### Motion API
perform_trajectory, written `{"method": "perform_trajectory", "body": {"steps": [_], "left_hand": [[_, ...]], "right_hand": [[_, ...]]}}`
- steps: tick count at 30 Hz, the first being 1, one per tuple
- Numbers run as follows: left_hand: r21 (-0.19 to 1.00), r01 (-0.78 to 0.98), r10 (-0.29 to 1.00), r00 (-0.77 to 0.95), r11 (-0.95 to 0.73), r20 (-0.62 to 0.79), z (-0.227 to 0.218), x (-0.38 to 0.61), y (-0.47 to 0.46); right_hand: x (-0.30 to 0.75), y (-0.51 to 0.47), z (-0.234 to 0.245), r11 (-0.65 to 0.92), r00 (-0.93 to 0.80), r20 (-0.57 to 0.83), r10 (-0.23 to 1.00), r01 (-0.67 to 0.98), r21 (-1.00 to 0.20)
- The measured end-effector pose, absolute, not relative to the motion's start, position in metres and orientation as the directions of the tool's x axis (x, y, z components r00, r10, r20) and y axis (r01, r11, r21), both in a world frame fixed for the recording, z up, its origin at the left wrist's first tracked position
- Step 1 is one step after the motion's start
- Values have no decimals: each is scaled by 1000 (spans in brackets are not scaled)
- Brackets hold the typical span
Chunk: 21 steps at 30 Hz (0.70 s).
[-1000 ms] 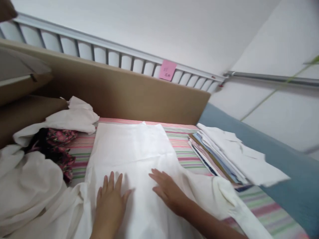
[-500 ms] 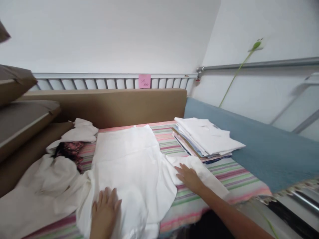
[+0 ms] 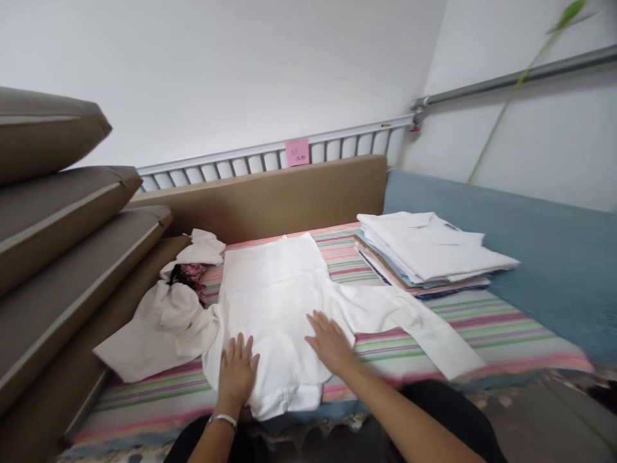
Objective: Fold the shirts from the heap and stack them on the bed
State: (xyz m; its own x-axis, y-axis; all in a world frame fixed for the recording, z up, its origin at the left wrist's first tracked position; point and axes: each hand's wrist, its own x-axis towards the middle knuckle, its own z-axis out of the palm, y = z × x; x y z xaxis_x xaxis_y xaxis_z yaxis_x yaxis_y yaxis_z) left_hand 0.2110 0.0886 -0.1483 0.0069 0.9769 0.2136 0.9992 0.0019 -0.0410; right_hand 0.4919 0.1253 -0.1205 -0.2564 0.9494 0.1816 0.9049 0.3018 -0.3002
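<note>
A white shirt [image 3: 274,289] lies spread flat on a striped sheet [image 3: 482,318], one sleeve stretched out to the right. My left hand [image 3: 237,373] rests flat on the shirt's near part, fingers spread, a bracelet on the wrist. My right hand [image 3: 329,342] presses flat on the shirt beside where the sleeve starts, fingers open. Neither hand holds anything.
A stack of folded clothes [image 3: 429,252] topped by a white shirt sits at the right. Crumpled white cloth [image 3: 159,315] and a dark floral piece [image 3: 187,275] lie at the left. Brown cushions [image 3: 53,218] are stacked on the left, a brown board [image 3: 284,196] behind, a blue mat [image 3: 530,238] at right.
My right hand has moved back from the sleeve to the shirt body. The sleeve now lies stretched out to the right. The view has pulled back.
</note>
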Motion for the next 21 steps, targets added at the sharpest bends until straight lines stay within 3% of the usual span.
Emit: {"method": "perform_trajectory", "body": {"steps": [7, 9, 12, 14, 18, 21], "left_hand": [[-43, 999, 971, 13, -2, 239, -159, 210, 95], [-39, 999, 972, 6, 4, 237, -160, 210, 95], [-30, 1000, 973, -3, 10, 231, -159, 210, 94], [-17, 1000, 979, -18, 22, 205, -154, 210, 95], [54, 999, 990, -10, 3, 143, -135, 216, 106], [116, 992, 984, 35, -56, 177, -126, 224, 130]], "right_hand": [[555, 132, -120, -70, 63, -34, 997, 961, -267], [550, 133, -109, -45, 46, -1, 999, 964, -261], [510, 132, -97, 127, -100, 107, 989, 948, -291], [480, 135, -92, 202, -175, 109, 979, 920, -335], [448, 156, -86, 195, -170, 98, 981, 892, -408], [446, 181, -94, 171, -139, 108, 984, 904, -391]]}}
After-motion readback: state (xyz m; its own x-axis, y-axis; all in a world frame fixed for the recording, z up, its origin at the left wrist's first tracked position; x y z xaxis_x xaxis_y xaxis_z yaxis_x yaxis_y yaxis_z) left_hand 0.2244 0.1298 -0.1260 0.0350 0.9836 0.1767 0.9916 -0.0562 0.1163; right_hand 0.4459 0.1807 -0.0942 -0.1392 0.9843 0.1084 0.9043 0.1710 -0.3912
